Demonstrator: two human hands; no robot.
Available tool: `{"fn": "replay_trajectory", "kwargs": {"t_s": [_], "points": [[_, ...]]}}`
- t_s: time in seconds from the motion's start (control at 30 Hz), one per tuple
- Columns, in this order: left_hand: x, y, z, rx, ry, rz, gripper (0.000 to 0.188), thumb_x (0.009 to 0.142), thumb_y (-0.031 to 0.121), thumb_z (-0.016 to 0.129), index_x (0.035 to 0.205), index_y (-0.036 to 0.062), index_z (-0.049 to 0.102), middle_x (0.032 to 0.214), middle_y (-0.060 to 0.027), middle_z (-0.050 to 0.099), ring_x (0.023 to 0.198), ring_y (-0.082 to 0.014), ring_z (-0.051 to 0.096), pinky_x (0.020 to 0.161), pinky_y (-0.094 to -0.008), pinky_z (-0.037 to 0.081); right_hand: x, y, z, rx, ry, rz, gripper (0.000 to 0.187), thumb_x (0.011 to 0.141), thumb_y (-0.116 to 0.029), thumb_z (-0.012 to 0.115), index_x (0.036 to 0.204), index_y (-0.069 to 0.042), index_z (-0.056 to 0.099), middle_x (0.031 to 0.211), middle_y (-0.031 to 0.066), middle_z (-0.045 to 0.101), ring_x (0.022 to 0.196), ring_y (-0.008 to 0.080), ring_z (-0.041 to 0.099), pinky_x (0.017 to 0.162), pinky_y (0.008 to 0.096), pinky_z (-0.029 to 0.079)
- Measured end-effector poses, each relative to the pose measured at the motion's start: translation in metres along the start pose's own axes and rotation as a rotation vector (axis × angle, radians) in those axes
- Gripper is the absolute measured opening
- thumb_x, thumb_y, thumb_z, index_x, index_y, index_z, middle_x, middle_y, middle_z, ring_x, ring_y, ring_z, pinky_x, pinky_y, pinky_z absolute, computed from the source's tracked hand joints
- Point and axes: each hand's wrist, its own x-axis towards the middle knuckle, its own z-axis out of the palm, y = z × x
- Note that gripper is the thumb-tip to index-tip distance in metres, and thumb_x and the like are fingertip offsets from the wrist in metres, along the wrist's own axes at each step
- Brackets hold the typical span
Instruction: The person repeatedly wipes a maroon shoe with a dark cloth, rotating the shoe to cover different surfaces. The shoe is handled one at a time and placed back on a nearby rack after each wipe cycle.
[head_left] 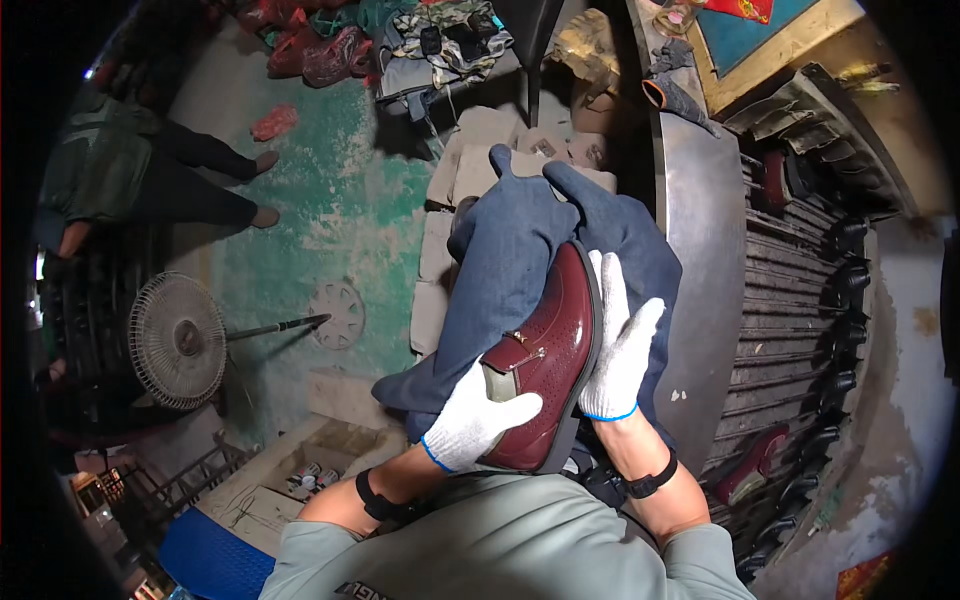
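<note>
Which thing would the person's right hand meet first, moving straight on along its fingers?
The right hand would probably meet the dark blue cloth just ahead, though depth is unclear.

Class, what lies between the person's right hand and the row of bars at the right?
The head view shows dark blue cloth, then a grey metal ledge, between the right hand and the bars.

Glossy leather-like shoe (565, 350), matt knit gloves (472, 422), smooth metal bench (702, 215)
</note>
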Motion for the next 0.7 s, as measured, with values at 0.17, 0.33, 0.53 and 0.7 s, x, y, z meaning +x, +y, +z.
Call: {"fn": "replay_trajectory", "kwargs": {"t_s": [0.17, 0.33, 0.53, 0.7], "points": [[0.002, 0.011, 0.005, 0.061, 0.018, 0.041, 0.080, 0.092, 0.009, 0.088, 0.160, -0.0012, 0.048, 0.151, -0.0144, 0.063, 0.137, -0.0254, 0.063, 0.119, -0.0421, 0.051, -0.007, 0.004, 0.013, -0.315, -0.018, -0.184, 0.093, 0.117, -0.073, 0.016, 0.181, -0.006, 0.018, 0.188, 0.0133, 0.021, 0.171, 0.0283, 0.026, 0.141, 0.0450, 0.019], [-0.009, 0.038, 0.040, 0.269, 0.219, 0.127, 0.086, 0.089, 0.013, 0.091, 0.162, -0.0019, 0.046, 0.149, -0.0190, 0.065, 0.137, -0.0267, 0.064, 0.118, -0.0417, 0.052, -0.017, -0.033, -0.003, -0.393, -0.212, -0.099, 0.095, 0.116, -0.039, 0.061, 0.182, -0.006, 0.002, 0.188, 0.0169, 0.018, 0.171, 0.0287, 0.025, 0.140, 0.0427, 0.018], [-0.030, 0.047, 0.058, 0.747, -0.169, 0.819, 0.089, 0.082, 0.010, 0.091, 0.162, -0.0028, 0.052, 0.171, -0.0341, 0.045, 0.158, -0.0492, 0.048, 0.128, -0.0543, 0.041, -0.063, -0.052, -0.025, -0.183, -0.051, 0.171, 0.102, 0.086, 0.001, 0.083, 0.175, -0.007, 0.033, 0.159, 0.0145, 0.058, 0.141, 0.0284, 0.063, 0.118, 0.0428, 0.054], [0.017, 0.067, 0.046, 0.643, 0.013, 0.965, 0.057, 0.100, 0.013, 0.068, 0.154, -0.0030, 0.062, 0.167, -0.0269, 0.055, 0.154, -0.0403, 0.055, 0.128, -0.0488, 0.043, -0.062, -0.065, -0.067, 0.216, -0.117, 0.299, 0.089, 0.083, -0.004, 0.074, 0.167, -0.001, 0.044, 0.156, 0.0225, 0.063, 0.137, 0.0396, 0.068, 0.121, 0.0522, 0.056]]}}
